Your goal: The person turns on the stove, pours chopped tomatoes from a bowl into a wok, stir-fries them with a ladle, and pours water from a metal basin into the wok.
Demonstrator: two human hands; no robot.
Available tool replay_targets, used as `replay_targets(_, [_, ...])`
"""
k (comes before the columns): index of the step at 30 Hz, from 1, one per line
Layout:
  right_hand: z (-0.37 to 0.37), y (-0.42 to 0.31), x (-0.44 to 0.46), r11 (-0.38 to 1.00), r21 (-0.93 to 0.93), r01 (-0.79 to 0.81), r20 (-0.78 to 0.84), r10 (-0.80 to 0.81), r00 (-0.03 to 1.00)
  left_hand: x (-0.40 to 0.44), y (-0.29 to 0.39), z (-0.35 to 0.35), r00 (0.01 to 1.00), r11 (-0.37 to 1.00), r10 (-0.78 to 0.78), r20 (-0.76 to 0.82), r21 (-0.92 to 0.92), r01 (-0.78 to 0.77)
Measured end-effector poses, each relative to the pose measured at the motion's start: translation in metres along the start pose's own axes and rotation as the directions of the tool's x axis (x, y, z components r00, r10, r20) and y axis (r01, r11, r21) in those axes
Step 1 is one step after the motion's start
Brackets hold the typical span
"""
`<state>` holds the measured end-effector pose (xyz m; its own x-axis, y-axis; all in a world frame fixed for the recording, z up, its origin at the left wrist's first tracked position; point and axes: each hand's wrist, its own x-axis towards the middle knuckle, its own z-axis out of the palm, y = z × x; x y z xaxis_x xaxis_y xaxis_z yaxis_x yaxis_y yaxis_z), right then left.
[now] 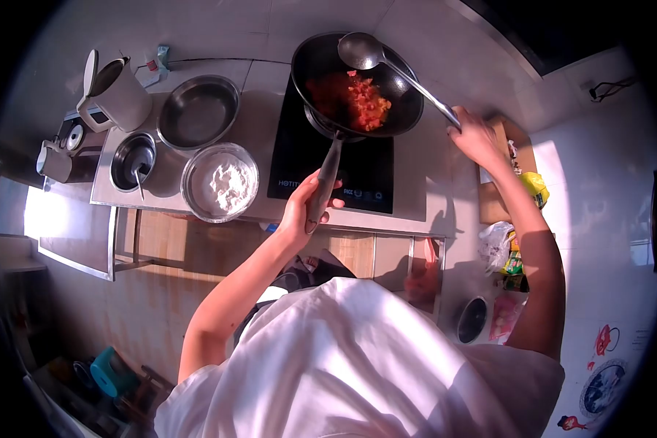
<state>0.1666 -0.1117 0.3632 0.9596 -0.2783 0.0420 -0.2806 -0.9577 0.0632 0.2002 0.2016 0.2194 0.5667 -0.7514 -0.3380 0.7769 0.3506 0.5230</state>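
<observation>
My left hand (pixel 304 207) is wrapped round the handle of a black wok (pixel 316 57), which sits over the black induction cooktop (pixel 288 165). Chopped red food (pixel 367 102) lies in the wok, mostly toward its lower right side. On the right, my right hand (pixel 475 134) grips the end of a long metal ladle (pixel 420 87). The ladle's bowl is over the wok's upper part, above the food and apart from it. Whether the bowl touches the wok wall I cannot tell.
Left of the cooktop are a bowl of white powder (pixel 231 187), an empty metal bowl (pixel 198 112), a small bowl with a spoon (pixel 133 161) and a white kettle (pixel 122 96). A cardboard box (pixel 493 201) and packets stand at the right.
</observation>
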Motion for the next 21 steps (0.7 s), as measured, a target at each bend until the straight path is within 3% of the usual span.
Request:
replay_targets(2, [-0.019,-0.011,-0.019,0.906,0.341,-0.251,0.272,0.161,0.949,-0.004,0.001,0.002,1.000,0.998,-0.005,0.006,-0.056,0.005])
replay_targets(3, [-0.015,-0.014,-0.028,0.737,0.542,-0.404,0.393,0.204,0.897,-0.007,0.000,0.001,1.000,0.997,-0.011,0.008,-0.081,0.012])
replay_targets(5, [0.010,0.001,-0.036,0.951,0.308,-0.039,0.034,0.030,0.999,-0.017,-0.005,-0.013,1.000,0.999,-0.015,-0.004,0.043,0.015])
replay_targets(7, [0.028,-0.004,-0.049,0.913,0.407,0.035,-0.066,-0.008,0.998,-0.033,-0.013,-0.038,0.999,0.985,-0.025,-0.046,0.171,0.033])
replay_targets(8, [0.019,-0.013,-0.055,0.893,0.436,-0.107,0.091,0.075,0.993,-0.041,-0.019,-0.053,0.996,0.981,-0.037,-0.076,0.185,0.050])
replay_targets(11, [0.007,-0.024,-0.059,0.693,0.611,-0.382,0.336,0.210,0.918,-0.059,-0.032,-0.086,0.975,0.978,-0.060,-0.215,0.182,0.101])
replay_targets(12, [0.008,-0.027,-0.057,0.738,0.587,-0.333,0.323,0.164,0.932,-0.061,-0.035,-0.090,0.966,0.982,-0.073,-0.247,0.149,0.112])
replay_targets(15, [0.026,-0.037,-0.036,0.683,0.642,-0.347,0.388,0.101,0.916,-0.058,-0.037,-0.093,0.974,0.986,-0.082,-0.212,0.125,0.110])
replay_targets(20, [0.043,-0.052,-0.014,0.679,0.637,-0.364,0.436,0.072,0.897,-0.056,-0.020,-0.089,0.971,0.985,0.072,-0.227,0.170,-0.033])
replay_targets(21, [0.050,-0.048,-0.015,0.785,0.592,-0.185,0.285,0.011,0.958,-0.058,-0.018,-0.091,0.966,0.984,0.099,-0.240,0.170,-0.058])
